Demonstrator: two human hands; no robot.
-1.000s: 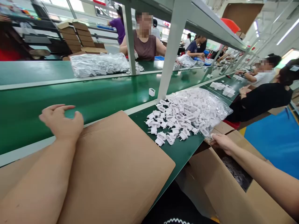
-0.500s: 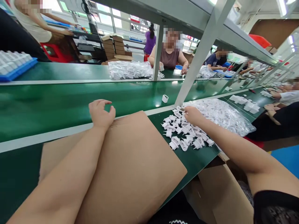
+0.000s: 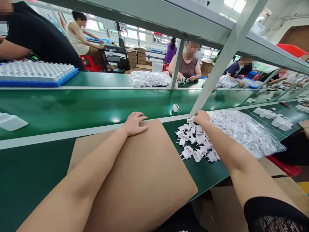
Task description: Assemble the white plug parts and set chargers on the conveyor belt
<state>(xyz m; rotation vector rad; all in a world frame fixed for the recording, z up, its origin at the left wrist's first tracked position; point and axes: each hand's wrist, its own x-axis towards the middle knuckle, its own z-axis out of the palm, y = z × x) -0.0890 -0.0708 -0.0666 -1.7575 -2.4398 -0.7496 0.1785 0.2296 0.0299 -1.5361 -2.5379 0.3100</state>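
My left hand [image 3: 136, 124] lies with its fingers spread over the back edge of a brown cardboard sheet [image 3: 145, 167] on the green bench. Beyond the sheet's right side is a loose pile of white plug pieces with pins [image 3: 196, 138]. My right hand [image 3: 202, 118] is at the far end of this pile, close to the foot of a grey post. Its fingers are curled together, and whatever they hold is hidden. A clear plastic bag [image 3: 248, 133] full of similar white pieces lies under and beside my right forearm.
On the green conveyor belt [image 3: 101, 104] stand a white housing [image 3: 175, 108] and, at far left, more white housings [image 3: 12, 121]. A slanted grey post [image 3: 214, 67] rises near my right hand. Across the belt are a blue tray of white parts [image 3: 36, 73] and several co-workers.
My left hand has come down from a raised, curled pose onto the cardboard's edge, its fingers spreading. My right hand stays at the pile's far end. The view has swung left.
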